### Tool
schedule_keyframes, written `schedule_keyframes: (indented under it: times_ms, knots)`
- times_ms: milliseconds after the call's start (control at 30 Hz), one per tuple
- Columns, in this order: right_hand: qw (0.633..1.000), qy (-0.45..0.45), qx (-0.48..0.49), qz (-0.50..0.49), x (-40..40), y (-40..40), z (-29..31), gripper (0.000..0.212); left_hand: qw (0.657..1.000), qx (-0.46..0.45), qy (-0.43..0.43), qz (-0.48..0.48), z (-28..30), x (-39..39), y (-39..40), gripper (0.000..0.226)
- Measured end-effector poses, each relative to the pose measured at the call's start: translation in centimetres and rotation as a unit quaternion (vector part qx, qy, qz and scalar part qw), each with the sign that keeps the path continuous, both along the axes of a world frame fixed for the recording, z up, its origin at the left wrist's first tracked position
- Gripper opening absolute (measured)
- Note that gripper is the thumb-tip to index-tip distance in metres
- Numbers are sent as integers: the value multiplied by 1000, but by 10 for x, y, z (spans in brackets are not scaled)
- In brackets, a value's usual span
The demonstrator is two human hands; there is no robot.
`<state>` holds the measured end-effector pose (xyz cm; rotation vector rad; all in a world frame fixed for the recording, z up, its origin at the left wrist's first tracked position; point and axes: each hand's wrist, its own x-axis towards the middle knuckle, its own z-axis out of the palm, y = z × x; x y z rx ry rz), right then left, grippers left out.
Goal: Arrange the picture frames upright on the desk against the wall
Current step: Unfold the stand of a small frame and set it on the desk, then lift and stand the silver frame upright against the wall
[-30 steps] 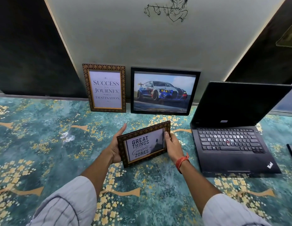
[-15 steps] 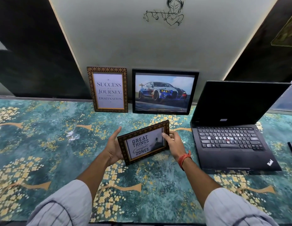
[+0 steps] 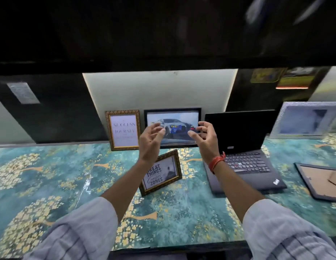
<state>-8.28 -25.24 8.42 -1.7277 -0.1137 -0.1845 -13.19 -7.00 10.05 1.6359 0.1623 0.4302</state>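
Note:
A small brown "Great Things" frame (image 3: 161, 172) stands tilted on the desk (image 3: 50, 175), free of both hands. Behind it, a gold "Success" frame (image 3: 123, 130) and a black car picture frame (image 3: 173, 115) lean upright against the wall. My left hand (image 3: 149, 140) and my right hand (image 3: 205, 136) are raised above the small frame, in front of the car picture, fingers spread and holding nothing. At the right, a dark frame (image 3: 313, 182) lies face down on the desk. A pale frame (image 3: 308, 119) stands at the far right.
An open black laptop (image 3: 240, 147) sits right of the frames, close to my right wrist. A dark shelf (image 3: 163, 34) overhangs the desk. The desk's front edge runs near my sleeves.
Both hands let go of the small "Great Things" frame and rose up and forward. The frame now stands by itself. The camera pulled back, showing the shelf and the right-hand frames.

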Motion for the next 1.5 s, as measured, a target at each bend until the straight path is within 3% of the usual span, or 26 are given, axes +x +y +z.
schedule_keyframes:
  times_ms: [267,433,633,867,1233,1500]
  knots:
    - [993,-66,18,-95,-63,-87,68,58,993,-42,-67,-93,63,-35,-109,24]
    - [983,-101,15,-155,-104,-172,97,57,988,-12,-86,-130,91,-58,-193,24]
    - [976,-104,32,-191,-130,-289,103,56,982,-7,-89,-166,84,-66,-316,25]
    - [978,-76,14,-191,-126,-427,70,47,984,-37,-43,-170,45,-54,-461,27]
    - [987,-2,-32,-155,-28,-532,10,48,988,-5,41,-147,-15,29,-550,26]
    - [966,10,-231,-119,123,-581,-49,48,988,-40,108,-101,-83,173,-594,28]
